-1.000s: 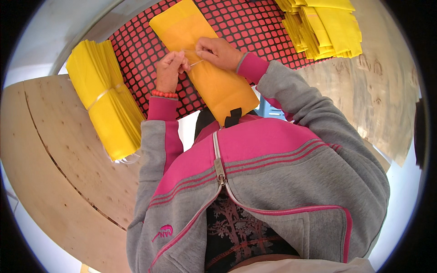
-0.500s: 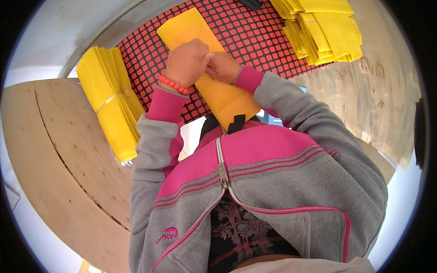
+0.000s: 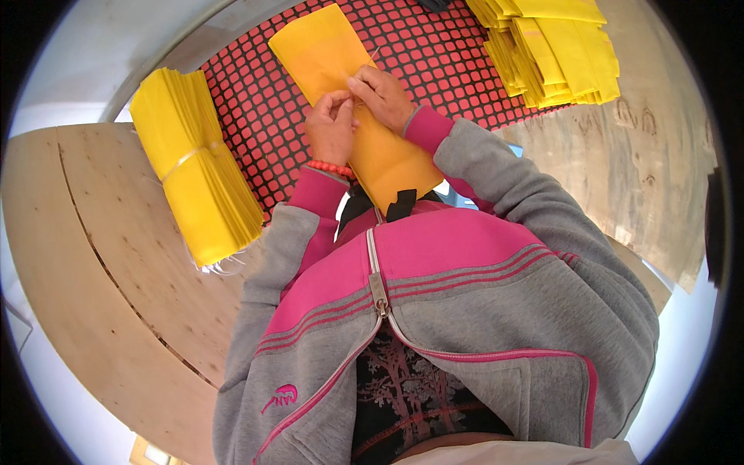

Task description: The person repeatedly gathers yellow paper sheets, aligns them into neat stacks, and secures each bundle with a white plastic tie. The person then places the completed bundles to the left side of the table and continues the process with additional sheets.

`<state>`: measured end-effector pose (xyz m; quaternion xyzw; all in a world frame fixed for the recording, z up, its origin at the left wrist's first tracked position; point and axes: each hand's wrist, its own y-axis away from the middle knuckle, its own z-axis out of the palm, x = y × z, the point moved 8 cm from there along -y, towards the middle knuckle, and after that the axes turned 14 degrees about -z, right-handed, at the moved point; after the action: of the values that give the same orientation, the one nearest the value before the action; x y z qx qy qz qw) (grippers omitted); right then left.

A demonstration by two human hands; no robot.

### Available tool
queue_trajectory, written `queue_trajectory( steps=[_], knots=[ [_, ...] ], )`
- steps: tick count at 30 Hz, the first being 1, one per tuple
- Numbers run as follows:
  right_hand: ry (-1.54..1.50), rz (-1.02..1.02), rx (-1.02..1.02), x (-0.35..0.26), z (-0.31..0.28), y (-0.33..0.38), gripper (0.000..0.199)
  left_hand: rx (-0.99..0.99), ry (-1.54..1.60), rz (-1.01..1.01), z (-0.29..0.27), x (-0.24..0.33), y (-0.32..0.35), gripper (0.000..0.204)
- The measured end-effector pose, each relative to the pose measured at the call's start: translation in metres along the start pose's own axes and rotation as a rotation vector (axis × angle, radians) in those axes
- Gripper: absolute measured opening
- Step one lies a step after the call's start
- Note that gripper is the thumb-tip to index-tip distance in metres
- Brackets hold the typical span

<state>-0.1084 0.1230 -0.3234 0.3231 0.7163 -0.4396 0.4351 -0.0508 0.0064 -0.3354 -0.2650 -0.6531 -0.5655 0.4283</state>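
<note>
— How many yellow things can be counted?

— One single yellow envelope (image 3: pixel 364 116) is laid lengthwise on the red and black grid mat (image 3: pixel 263 108), its near end reaching toward the person's chest. Two stacks are seen besides: a banded bundle of yellow envelopes (image 3: pixel 194 167) to the left, tied across its middle, and a loose, fanned pile of yellow envelopes (image 3: pixel 554 50) at the upper right.

— And the hands?

— Two are seen, both brought together over the middle of the single envelope. The left hand (image 3: pixel 329 128) is curled narrow, fingertips pinched together and set on the envelope's surface. The right hand (image 3: pixel 384 94) is likewise closed to a pinch, touching the left at the fingertips. A thin pale strand (image 3: pixel 373 54) is seen running up from the pinch; whether it is gripped by one hand or both cannot be told.

— What else is noted around them?

— A red bead bracelet (image 3: pixel 333 167) is worn on the left wrist. The mat is spread on a pale wooden desk (image 3: pixel 101 256), whose curved edge is seen at the left. The banded bundle lies partly on the mat and partly on the wood. The near end of the envelope is covered by the grey and pink jacket (image 3: pixel 465 294) and a black clip (image 3: pixel 401 205) at the collar.
</note>
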Motion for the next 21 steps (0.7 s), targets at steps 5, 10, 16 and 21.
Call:
queue_trajectory(
  steps=[5,10,16,21],
  knots=[
    [-0.038,0.022,0.046,0.001,-0.002,-0.002,0.027,-0.065,-0.158,0.014,0.000,-0.001,-0.010,0.012],
    [-0.356,0.252,0.049,0.015,-0.004,0.002,0.026,-0.155,-0.015,-0.027,-0.001,-0.003,-0.013,0.011],
    [-0.727,0.524,0.263,0.033,-0.014,0.020,0.026,-0.140,-0.049,-0.023,-0.001,-0.004,-0.019,0.011],
    [0.323,0.059,-0.314,-0.012,-0.036,0.011,0.026,-0.146,-0.029,-0.024,-0.001,-0.007,-0.020,0.011]
  ],
)
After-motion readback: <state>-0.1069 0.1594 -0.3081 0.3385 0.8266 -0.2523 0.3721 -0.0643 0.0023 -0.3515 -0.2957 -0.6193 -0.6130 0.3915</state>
